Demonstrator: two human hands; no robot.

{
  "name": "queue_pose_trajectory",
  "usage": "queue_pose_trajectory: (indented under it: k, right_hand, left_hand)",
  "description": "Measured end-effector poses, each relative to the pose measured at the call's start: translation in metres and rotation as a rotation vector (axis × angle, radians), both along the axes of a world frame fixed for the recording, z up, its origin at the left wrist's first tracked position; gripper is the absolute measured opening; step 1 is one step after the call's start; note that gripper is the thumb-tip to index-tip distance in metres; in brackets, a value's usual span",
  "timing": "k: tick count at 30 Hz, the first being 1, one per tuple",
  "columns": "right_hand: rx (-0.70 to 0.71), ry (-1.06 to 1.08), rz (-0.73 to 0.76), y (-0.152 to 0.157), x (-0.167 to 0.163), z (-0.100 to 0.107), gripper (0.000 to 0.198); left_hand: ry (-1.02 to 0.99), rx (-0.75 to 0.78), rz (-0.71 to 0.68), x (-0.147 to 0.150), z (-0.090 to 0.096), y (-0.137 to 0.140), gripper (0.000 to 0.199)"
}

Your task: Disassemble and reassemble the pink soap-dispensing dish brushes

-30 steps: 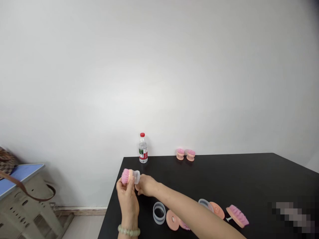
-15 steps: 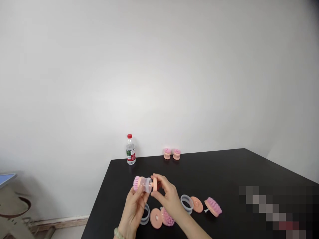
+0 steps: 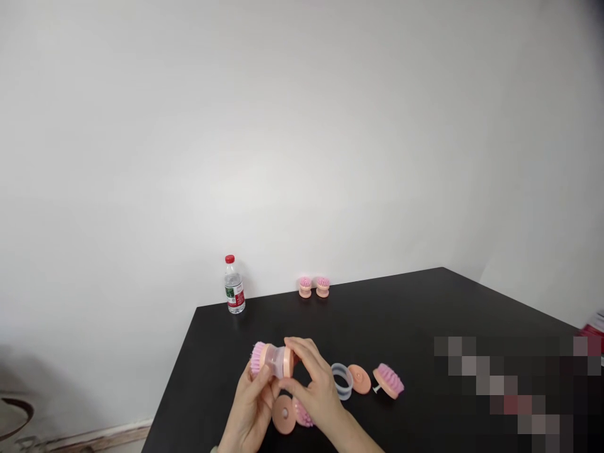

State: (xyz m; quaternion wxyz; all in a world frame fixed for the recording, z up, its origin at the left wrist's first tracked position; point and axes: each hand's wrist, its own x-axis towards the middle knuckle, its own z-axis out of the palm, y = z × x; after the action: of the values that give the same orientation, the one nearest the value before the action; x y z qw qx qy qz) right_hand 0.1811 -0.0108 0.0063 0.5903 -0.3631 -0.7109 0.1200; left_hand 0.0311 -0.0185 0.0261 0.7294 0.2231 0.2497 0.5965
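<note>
My left hand (image 3: 252, 402) is closed around the clear, waisted body of a scrub brush (image 3: 275, 357), held sideways above the table with its pink bristles facing left. The fingers and thumb of my right hand (image 3: 321, 387) grip a round peach cap (image 3: 287, 362), which sits against the body's right end. Below my hands lie a peach disc (image 3: 284, 415) and a pink bristle head (image 3: 302, 413), partly covered by my right hand. Right of that hand are a clear ring (image 3: 348, 382), another peach disc (image 3: 360, 379) and a bristle head with a white stem (image 3: 389, 381).
A water bottle (image 3: 234, 292) with a red cap stands at the back left of the black table (image 3: 401, 308). Two whole scrub brushes, one left (image 3: 305, 287) and one right (image 3: 323, 287), stand bristles up by the wall. The lower right is pixelated.
The peach cap has moved left against the clear body, and the stem that showed between them is out of sight. The whole view has shifted slightly.
</note>
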Motion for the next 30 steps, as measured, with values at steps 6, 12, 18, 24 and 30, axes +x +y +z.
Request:
queue_pose_trajectory:
  k: [6,12,18,24,30]
  right_hand:
    - [0.031,-0.037,0.014,-0.006,0.0,0.004,0.049]
    - [0.08,-0.047,-0.011,-0.007,-0.001,0.006,0.048]
    - [0.156,-0.066,-0.03,-0.007,-0.002,0.009,0.047]
    - [0.193,-0.105,-0.05,-0.01,-0.003,0.007,0.04]
    - [0.261,-0.165,-0.072,-0.009,-0.005,0.012,0.041]
  left_hand:
    - [0.027,0.018,-0.012,0.0,-0.002,-0.001,0.05]
    - [0.014,0.019,-0.004,0.001,-0.009,0.002,0.037]
    - [0.011,0.009,-0.008,0.002,-0.014,0.002,0.027]
    - [0.024,-0.004,-0.001,0.003,-0.01,0.003,0.032]
    - [0.034,-0.013,-0.006,0.003,-0.008,0.002,0.03]
